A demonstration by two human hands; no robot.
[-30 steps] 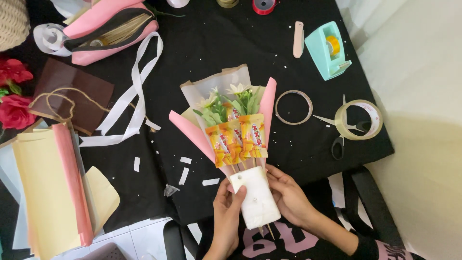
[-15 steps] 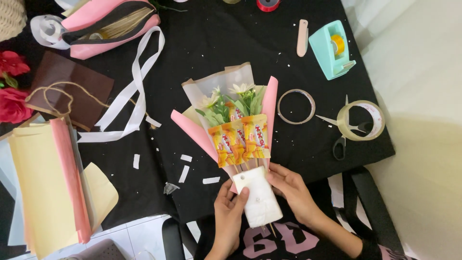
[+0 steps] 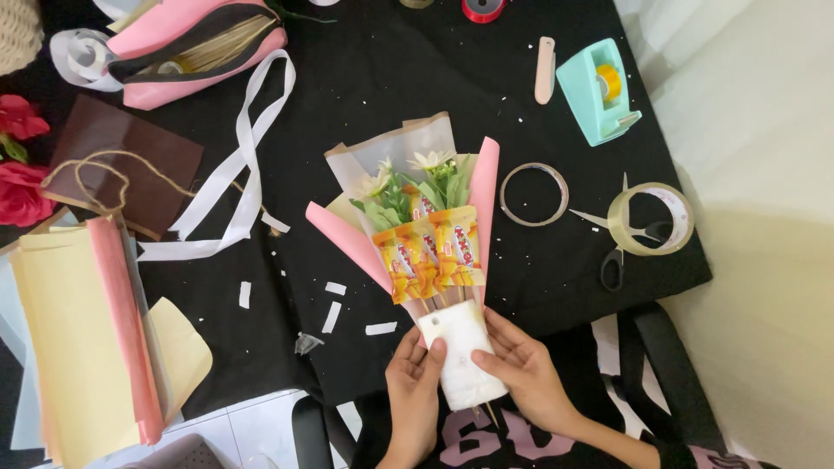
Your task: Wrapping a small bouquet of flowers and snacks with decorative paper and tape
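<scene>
Seen from the head camera, one snack bouquet (image 3: 426,226) is held over the black counter (image 3: 365,87) by two hands. Its white-wrapped handle (image 3: 459,352) is gripped at the counter's near edge, the left hand (image 3: 415,382) and right hand (image 3: 521,369) closed around it from either side. Two tape rolls (image 3: 533,194) (image 3: 650,219), one pair of scissors (image 3: 618,247) and one teal tape dispenser (image 3: 598,91) are laid to the right.

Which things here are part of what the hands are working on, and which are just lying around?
In hand: bouquet, white wrap, left hand, right hand.
Lying about: tape dispenser, scissors, tape roll, white ribbon, paper sheets.
</scene>
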